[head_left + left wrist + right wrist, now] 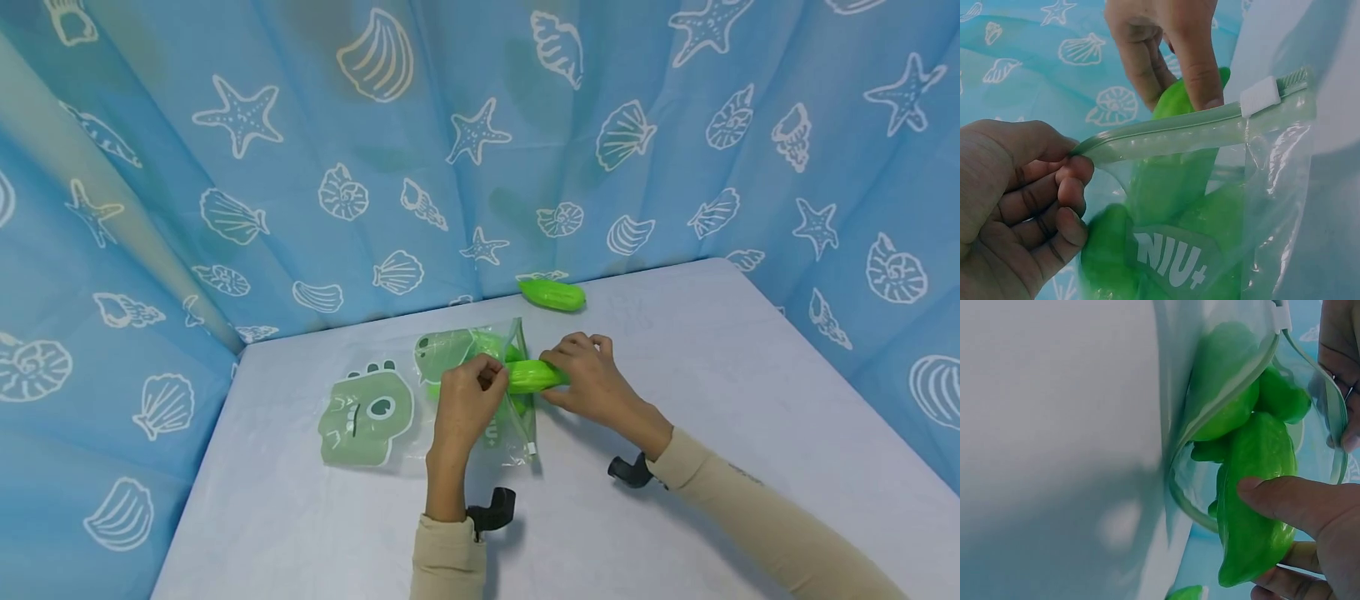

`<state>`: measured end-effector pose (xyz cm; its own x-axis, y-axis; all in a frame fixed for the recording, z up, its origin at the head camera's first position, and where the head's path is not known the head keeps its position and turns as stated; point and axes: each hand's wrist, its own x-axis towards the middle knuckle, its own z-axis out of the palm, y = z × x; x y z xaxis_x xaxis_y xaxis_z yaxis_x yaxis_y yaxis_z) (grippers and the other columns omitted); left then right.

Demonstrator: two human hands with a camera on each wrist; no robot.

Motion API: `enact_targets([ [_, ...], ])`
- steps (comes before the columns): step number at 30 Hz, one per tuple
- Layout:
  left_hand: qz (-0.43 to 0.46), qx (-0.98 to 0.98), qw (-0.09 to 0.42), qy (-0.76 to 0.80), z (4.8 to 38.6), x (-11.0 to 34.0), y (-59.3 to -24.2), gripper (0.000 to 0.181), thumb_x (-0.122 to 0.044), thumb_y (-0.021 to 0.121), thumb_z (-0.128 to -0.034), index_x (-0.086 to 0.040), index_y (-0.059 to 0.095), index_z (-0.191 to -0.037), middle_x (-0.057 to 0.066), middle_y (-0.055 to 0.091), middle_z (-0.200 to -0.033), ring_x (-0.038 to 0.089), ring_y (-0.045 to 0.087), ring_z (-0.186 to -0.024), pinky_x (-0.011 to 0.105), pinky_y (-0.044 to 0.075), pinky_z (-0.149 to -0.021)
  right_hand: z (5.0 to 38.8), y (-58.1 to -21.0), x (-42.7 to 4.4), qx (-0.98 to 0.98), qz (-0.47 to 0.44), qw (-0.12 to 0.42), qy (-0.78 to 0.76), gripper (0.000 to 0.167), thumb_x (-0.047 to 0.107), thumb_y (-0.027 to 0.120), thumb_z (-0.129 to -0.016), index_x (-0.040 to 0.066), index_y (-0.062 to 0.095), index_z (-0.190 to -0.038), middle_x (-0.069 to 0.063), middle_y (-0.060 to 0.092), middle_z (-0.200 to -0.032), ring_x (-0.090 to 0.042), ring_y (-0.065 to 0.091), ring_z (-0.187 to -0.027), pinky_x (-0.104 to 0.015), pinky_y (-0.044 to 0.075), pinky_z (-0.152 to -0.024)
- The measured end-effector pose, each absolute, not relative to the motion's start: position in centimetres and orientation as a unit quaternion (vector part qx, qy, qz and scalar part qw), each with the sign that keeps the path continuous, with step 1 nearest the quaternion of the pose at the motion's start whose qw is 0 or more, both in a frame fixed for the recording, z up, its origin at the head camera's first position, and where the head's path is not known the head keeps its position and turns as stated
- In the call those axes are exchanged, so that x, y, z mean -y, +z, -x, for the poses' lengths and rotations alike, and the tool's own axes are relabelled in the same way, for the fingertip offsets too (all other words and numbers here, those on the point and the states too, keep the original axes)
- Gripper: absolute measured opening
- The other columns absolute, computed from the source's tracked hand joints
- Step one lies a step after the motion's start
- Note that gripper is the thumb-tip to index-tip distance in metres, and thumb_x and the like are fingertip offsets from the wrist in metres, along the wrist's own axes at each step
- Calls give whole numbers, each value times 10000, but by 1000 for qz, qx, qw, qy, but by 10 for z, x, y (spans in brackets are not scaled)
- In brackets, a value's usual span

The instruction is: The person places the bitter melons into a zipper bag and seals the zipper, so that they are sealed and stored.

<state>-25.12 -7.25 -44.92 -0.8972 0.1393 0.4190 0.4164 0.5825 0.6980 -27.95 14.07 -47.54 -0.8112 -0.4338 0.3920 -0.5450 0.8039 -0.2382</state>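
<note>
My left hand [467, 408] pinches the green zip edge [1166, 127] of a clear zip bag [420, 433] between thumb and fingers. The bag's mouth stands open toward the right. With thumb on one side and fingers on the other, my right hand [592, 379] grips a shiny green ridged fruit [1261, 447], like a star fruit. One end of this fruit is inside the bag's mouth; the other still shows outside. Several more green fruits [1222, 369] lie inside the bag, partly hidden by its film. A white slider [1260, 96] sits on the zip near one corner.
Another green ridged fruit [553, 295] lies at the table's back edge by the curtain. Pale cloth covers the table [675, 517]. A blue curtain [480, 167] with shell and starfish prints stands behind and at both sides. Black wrist mounts [491, 510] sit below both hands.
</note>
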Motion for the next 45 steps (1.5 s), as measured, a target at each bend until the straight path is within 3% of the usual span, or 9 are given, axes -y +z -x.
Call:
enact_targets([
  [12,161,873,162,-431,252,75,-448,76,-90,690,-923,-46,723,-871,28,685,-748,117,629,-648,233,510,-568,281,-479,-115,933,-261,151,199,530,319,883,-763,86,704,-1204,-64,669,-1127,-275,504,-1137,-591,303,-954],
  [23,170,872,163,-429,254,74,-443,75,-94,683,-926,-50,719,-876,19,678,-743,112,614,-642,233,500,-562,284,-479,-105,922,-274,150,230,443,266,842,-819,86,691,-1194,-68,646,-1131,-293,497,-1150,-602,300,-952],
  [34,162,870,155,-439,254,72,-447,88,-97,690,-925,-34,718,-871,29,681,-748,104,617,-651,218,506,-572,283,-480,-94,921,-266,111,261,447,155,806,-843,21,665,-1246,-131,651,-1219,-336,493,-1202,-588,299,-937],
  [45,151,873,154,-437,253,73,-448,76,-93,695,-919,-37,718,-872,26,681,-750,103,612,-649,218,505,-575,285,-480,-85,905,-247,83,336,394,28,753,-847,-15,646,-1223,-183,638,-1254,-364,482,-1248,-603,273,-1006],
])
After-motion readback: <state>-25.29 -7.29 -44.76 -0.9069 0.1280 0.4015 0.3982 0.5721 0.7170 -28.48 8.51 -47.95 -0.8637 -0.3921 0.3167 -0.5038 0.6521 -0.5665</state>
